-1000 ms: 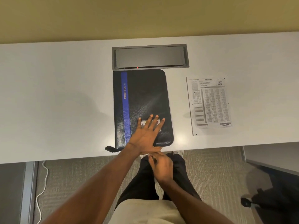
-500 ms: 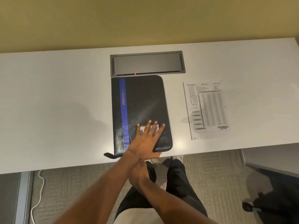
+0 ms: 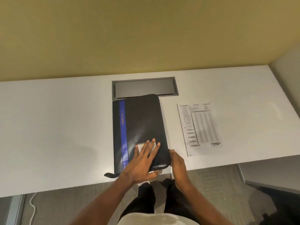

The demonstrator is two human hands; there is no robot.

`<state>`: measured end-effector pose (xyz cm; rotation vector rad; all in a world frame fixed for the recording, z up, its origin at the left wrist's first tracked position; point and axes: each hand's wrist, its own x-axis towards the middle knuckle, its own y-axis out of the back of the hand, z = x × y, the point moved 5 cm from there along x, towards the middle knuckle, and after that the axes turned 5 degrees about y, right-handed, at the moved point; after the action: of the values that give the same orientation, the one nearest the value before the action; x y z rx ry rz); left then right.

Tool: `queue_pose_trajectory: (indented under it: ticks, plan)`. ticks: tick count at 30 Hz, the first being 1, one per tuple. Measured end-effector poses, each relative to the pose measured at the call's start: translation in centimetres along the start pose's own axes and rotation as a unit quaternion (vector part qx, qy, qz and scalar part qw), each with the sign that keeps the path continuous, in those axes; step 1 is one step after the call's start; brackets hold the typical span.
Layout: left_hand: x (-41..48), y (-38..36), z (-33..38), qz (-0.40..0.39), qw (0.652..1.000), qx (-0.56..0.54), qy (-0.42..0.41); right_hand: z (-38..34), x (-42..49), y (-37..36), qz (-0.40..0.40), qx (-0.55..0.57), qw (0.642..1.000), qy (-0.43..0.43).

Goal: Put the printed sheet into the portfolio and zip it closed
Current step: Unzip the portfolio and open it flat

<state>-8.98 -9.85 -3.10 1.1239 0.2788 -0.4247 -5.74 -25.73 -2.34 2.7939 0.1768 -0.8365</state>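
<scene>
Fingers [image 3: 151,148] of the left hand [image 3: 139,164] lay straight and fanned wide, pressed flat on the near end of the portfolio [image 3: 141,124], partly covering a small pale rectangular patch [image 3: 140,145] on its cover. From where I stood, the right hand [image 3: 178,166] sat edge-on against the portfolio's near right corner, its fingertips touching the rounded edge. I could not tell whether they pinched anything there.

The portfolio was a long black rectangle with soft rounded corners and a grainy, leather-like skin that caught a dull sheen. A bright blue stripe [image 3: 122,127] ran down its left side, with "PORTFOLIO" in gold lettering along it. A short black tab [image 3: 110,175] stuck out flat from the near left corner. It lay closed on the smooth white tabletop [image 3: 56,127], and its far end overlapped the near rim of a grey metal hatch [image 3: 143,87] set flush into the surface.

Well apart to the right lay the printed sheet [image 3: 200,127], flat on the tabletop, a thin white page packed with grey tables and fine columns.

Behind rose a matte olive-yellow wall [image 3: 146,38]. Below the tabletop's edge showed ribbed grey carpet [image 3: 65,208] with a white cable [image 3: 33,207] trailing across it.
</scene>
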Motion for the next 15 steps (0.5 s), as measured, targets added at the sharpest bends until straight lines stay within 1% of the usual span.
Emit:
queue_pose_trajectory:
  ticks: [1,3,5,6,8,10,13,15]
  plan:
    - [-0.3,0.1,0.0,0.0,1.0,-0.007,-0.001,-1.1,0.0,-0.4,-0.01,-0.007,1.0,0.007]
    - [-0.9,0.7,0.0,0.01,0.999,-0.032,0.004,-2.4,-0.4,-0.6,-0.001,-0.032,0.999,0.036]
    - [-1.2,2.4,0.3,0.058,0.993,-0.094,0.036,-3.5,-1.4,-0.6,0.006,-0.058,0.994,0.09]
    - [-1.1,3.5,0.5,0.091,0.983,-0.141,0.068,-4.2,-2.1,-0.7,0.006,-0.064,0.991,0.119]
    - [-1.0,6.4,0.9,0.146,0.946,-0.251,0.142,-5.9,-3.8,-1.5,-0.001,-0.079,0.983,0.166]
    - [-1.0,9.2,0.9,0.182,0.914,-0.312,0.185,-7.7,-5.5,-3.2,-0.022,-0.098,0.973,0.208]
    - [-2.3,13.0,0.1,0.222,0.905,-0.311,0.187,-9.8,-7.9,-5.6,-0.08,-0.118,0.956,0.255]
    - [-3.7,14.7,-0.9,0.225,0.902,-0.314,0.194,-10.5,-8.2,-6.6,-0.115,-0.148,0.94,0.284]
